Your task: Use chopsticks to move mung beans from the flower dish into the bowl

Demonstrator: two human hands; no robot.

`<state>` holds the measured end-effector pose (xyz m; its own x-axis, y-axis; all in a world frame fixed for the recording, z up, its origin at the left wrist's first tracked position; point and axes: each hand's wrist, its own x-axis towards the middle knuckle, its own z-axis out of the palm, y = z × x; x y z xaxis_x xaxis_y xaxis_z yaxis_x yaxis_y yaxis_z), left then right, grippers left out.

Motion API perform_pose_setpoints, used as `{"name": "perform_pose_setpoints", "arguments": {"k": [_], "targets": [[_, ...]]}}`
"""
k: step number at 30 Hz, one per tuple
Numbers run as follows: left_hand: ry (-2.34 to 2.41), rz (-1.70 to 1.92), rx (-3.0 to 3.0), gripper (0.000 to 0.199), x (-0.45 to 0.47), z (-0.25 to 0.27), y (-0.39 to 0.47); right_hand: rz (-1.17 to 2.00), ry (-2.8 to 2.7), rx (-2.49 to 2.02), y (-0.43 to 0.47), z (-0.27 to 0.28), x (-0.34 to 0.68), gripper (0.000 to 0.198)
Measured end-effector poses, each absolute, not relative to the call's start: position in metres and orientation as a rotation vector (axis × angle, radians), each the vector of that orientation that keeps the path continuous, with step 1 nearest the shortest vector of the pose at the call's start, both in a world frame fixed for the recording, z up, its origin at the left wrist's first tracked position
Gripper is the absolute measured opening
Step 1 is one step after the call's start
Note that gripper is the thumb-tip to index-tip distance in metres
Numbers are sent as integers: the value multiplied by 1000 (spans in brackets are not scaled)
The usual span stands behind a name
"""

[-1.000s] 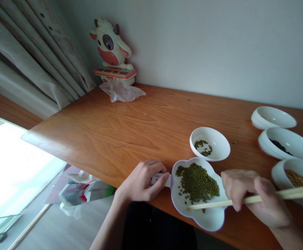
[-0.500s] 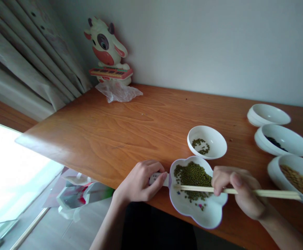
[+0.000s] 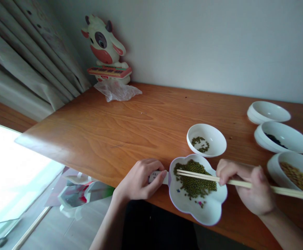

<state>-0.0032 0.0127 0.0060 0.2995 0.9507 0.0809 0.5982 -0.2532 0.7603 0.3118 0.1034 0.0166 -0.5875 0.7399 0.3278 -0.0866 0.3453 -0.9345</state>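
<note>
My left hand (image 3: 141,180) is closed round the short handle of a white flower-shaped dish (image 3: 206,211) with a lilac rim, at the table's front edge. Green mung beans (image 3: 194,185) lie heaped in its upper part, with a few scattered lower down. In my right hand (image 3: 247,184) is a pair of pale chopsticks (image 3: 201,176), their tips slightly apart over the left side of the beans. I cannot tell whether a bean is between the tips. Just behind the dish stands a round white bowl (image 3: 218,140) holding some mung beans.
On the right stand a white bowl (image 3: 268,111), another with dark beans (image 3: 275,140), and one with tan beans (image 3: 297,176). A cow toy with a keyboard (image 3: 109,72) and a crumpled plastic bag (image 3: 117,92) sit at the back left. A paper bag (image 3: 73,194) is on the floor.
My right hand has shifted right and the chopstick tips have moved up over the beans, parting slightly. The left hand still grips the dish handle.
</note>
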Motion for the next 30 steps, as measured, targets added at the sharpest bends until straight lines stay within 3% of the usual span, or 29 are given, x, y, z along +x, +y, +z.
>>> {"name": "perform_pose_setpoints", "arguments": {"k": [7,20,30], "targets": [[1369,728,1972,26,-4,5,13,1290,-1864,-697,103,11,310,81],[1388,720,2005,25,-3,3,13,1273,-1831,-609,97,-5,315,60],[1377,747,2011,26,-3,8,14,1219,-1846,-561,101,6,311,72]]}}
